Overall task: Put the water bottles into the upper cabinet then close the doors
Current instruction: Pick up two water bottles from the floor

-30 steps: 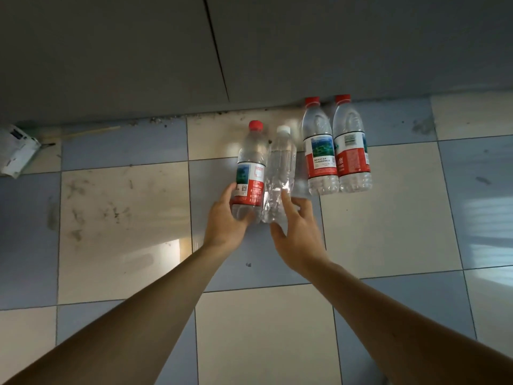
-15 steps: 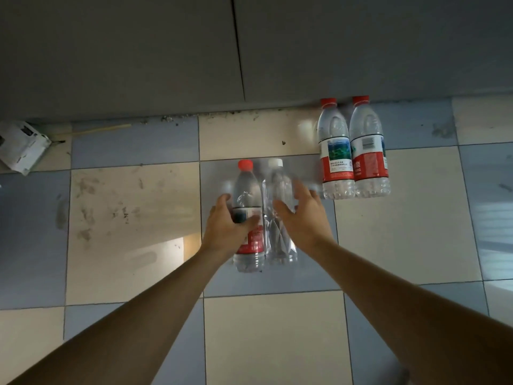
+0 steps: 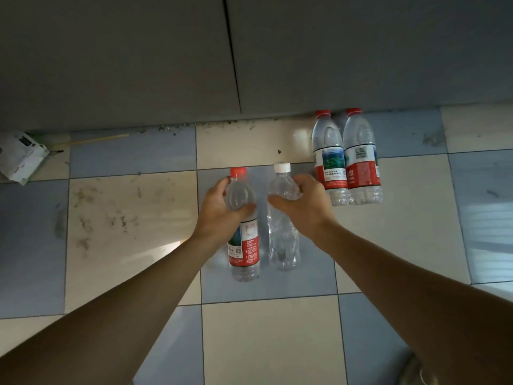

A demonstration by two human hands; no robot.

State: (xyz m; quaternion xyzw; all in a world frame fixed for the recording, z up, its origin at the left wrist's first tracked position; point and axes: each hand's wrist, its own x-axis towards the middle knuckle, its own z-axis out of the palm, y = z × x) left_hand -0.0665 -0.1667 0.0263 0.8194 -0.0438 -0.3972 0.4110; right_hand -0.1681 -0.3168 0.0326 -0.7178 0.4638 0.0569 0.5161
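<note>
The left hand is curled round the shoulder of a red-capped water bottle, thumb across the front just above its red label. The right hand wraps the upper part of a white-capped, label-free bottle right beside it. Both bottles hang upright over the tiled floor; whether their bases are touching it or just clear I cannot tell. Two more red-capped bottles stand side by side on the floor against the foot of the grey cabinet doors, just beyond the right hand.

These are thin clear plastic bottles that look full, so each should be moderately heavy for one hand and the walls will dent under a hard squeeze. The smooth shoulder could slip; a grip lower down, at the label or the ribbed waist, would likely carry the weight more surely during the lift to the upper cabinet, which is out of view.
</note>
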